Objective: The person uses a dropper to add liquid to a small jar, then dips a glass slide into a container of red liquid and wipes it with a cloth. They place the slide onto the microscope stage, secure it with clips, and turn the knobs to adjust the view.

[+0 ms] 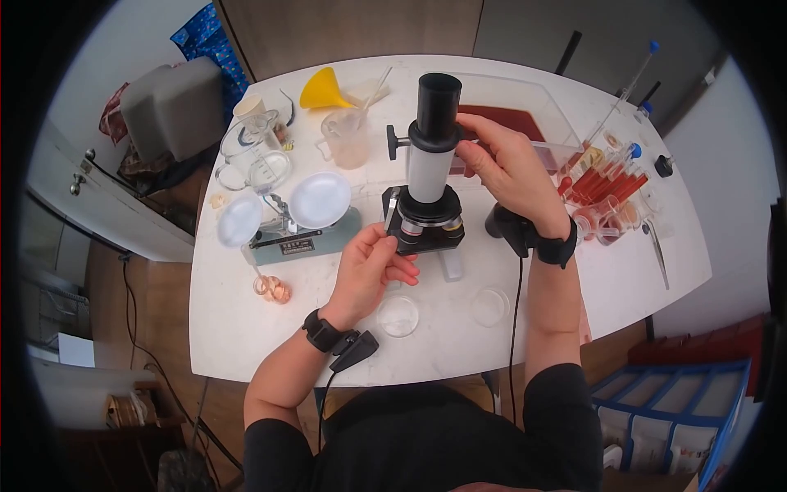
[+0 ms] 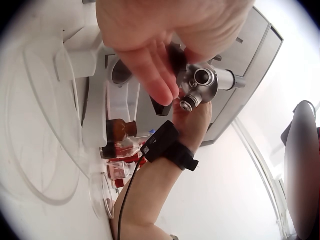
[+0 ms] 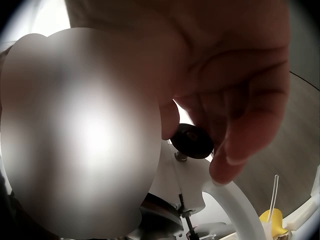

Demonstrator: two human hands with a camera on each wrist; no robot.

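A white and black microscope stands upright on the table, its objectives hanging over the black stage. My left hand pinches the stage's near left edge, fingertips right at a metal stage clip. Its other fingers extend beneath the stage in the left wrist view. On the microscope's right side, my right hand has its thumb and fingers about a black focus knob. That knob is hidden behind the hand in the head view. Both wrists wear black camera straps.
Two clear petri dishes lie at the table's front. A balance with white pans stands left; a yellow funnel and plastic beaker are behind. At right are red-filled test tubes, tweezers and a hanging cable.
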